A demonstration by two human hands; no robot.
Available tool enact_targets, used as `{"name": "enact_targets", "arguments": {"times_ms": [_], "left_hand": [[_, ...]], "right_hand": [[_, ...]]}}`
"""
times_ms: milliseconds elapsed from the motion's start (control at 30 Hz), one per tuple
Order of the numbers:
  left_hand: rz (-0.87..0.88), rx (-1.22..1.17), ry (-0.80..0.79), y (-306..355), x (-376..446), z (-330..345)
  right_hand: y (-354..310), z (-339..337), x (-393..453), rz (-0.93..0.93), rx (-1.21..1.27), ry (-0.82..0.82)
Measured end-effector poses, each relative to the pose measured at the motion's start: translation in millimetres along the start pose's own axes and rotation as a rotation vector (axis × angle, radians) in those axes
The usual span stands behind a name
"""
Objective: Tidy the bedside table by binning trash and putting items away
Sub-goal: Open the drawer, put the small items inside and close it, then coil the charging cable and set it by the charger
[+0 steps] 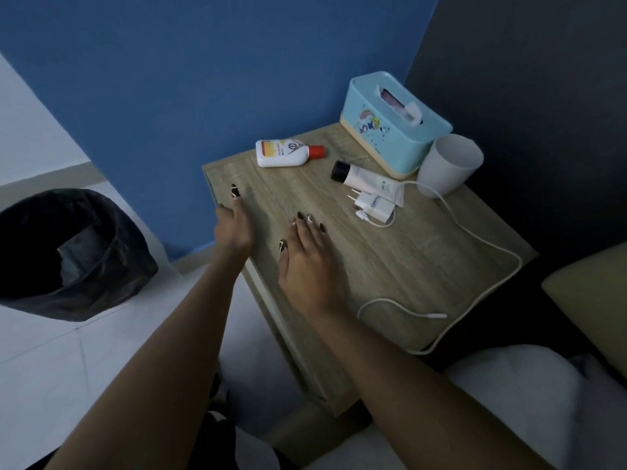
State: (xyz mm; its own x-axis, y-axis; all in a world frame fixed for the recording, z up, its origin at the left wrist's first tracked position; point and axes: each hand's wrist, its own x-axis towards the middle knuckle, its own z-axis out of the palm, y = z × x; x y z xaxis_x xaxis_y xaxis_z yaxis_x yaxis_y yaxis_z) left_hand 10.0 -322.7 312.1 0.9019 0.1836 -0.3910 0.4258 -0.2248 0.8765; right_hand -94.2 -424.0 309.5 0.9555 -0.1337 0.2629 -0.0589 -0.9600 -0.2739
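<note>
Wooden bedside table (390,266) is sitting in a corner, blue wall (203,79) behind it, dark grey wall (543,96) on its right. White tiled floor (68,351) is showing left of the table. Black-lined trash bin (68,252) is standing on the floor, well apart from the table's left edge, something grey lying inside.

On the table, far side: white lotion bottle (285,153) with red cap is lying flat near the blue wall. Teal tissue box (395,125) is standing in the far right corner, white cup (448,164) just beside it. White tube (368,179) with black cap is lying in front of the tissue box, touching a white charger plug (375,205). White cable (475,239) is running from the plug, looping along the table's right edge and ending near the front.

Left hand (234,225) is resting at the table's left edge, thumb on top, fingers curling over the side; cannot tell if it is gripping anything. Right hand (307,262) is lying flat on the tabletop, fingers spread straight, holding nothing, near the plug but apart from it.

Pillow (590,293) and white bedding (509,401) are lying right of the table.
</note>
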Motion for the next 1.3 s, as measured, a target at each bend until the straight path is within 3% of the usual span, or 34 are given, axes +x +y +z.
{"name": "enact_targets", "arguments": {"times_ms": [433, 600, 700, 900, 1300], "left_hand": [[0.153, 0.238, 0.095, -14, -1, 7], [0.515, 0.546, 0.162, -12, 2, 8], [0.611, 0.727, 0.114, -7, -1, 9], [0.641, 0.81, 0.054, -8, -7, 8], [0.6, 0.871, -0.007, -3, -10, 4]], "right_hand": [[2, 11, -2, -0.009, -0.03, 0.113], [2, 13, 0, -0.006, -0.015, 0.135], [3, 15, 1, 0.017, 0.025, 0.129], [2, 13, -4, 0.02, 0.049, 0.058], [0, 8, -3, 0.016, 0.047, 0.087]]}}
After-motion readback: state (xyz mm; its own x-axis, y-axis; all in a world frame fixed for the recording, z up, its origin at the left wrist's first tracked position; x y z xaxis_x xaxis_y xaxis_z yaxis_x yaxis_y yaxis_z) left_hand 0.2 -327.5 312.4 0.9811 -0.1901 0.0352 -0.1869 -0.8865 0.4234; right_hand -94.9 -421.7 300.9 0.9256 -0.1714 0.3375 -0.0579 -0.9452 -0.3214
